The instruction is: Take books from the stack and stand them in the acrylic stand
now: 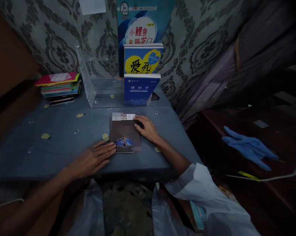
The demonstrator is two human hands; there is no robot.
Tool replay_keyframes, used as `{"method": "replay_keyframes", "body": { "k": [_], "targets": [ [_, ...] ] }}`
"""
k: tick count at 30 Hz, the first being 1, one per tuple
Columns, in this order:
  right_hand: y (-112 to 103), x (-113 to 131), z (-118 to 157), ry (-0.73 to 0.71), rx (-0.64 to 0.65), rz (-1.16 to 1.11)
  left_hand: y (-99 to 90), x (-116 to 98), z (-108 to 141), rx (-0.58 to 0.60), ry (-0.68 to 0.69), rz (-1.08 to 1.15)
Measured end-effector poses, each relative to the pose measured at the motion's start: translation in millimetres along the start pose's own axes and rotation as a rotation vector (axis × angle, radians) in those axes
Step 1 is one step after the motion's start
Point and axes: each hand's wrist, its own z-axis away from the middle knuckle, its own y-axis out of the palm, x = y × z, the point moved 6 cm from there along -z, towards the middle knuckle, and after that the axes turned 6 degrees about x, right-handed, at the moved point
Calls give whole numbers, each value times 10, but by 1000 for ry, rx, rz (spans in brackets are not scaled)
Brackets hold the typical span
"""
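Observation:
A dark book [124, 131] with a small blue picture and a pale strip along its top lies flat on the blue-grey tablecloth. My left hand [96, 159] rests flat on the cloth, fingers stretched out, its fingertips at the book's lower left edge. At the book's upper right corner is my right hand [146, 128], fingers bent slightly and spread, fingertips touching the corner. Neither hand is wrapped round anything.
Behind the book stands a clear tiered rack [88, 88] with upright books [141, 90] on its right side. A pile of booklets [60, 87] sits at the back left. A blue glove [248, 146] lies on a dark surface at the right.

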Motion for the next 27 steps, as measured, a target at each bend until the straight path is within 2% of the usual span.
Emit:
{"method": "replay_keyframes", "body": {
  "k": [8,12,15,20,27],
  "targets": [
    [2,11,-4,-1,4,-4,182,-220,-554,110,80,31],
    [22,-18,2,18,15,3,191,-362,-822,124,105,62],
    [31,-28,2,8,13,5,167,-415,-911,162,112,75],
    [40,-30,5,-2,10,14,142,-364,-899,210,72,166],
    [38,-38,23,-17,15,0,195,-87,-1063,156,-21,180]
  ]
}}
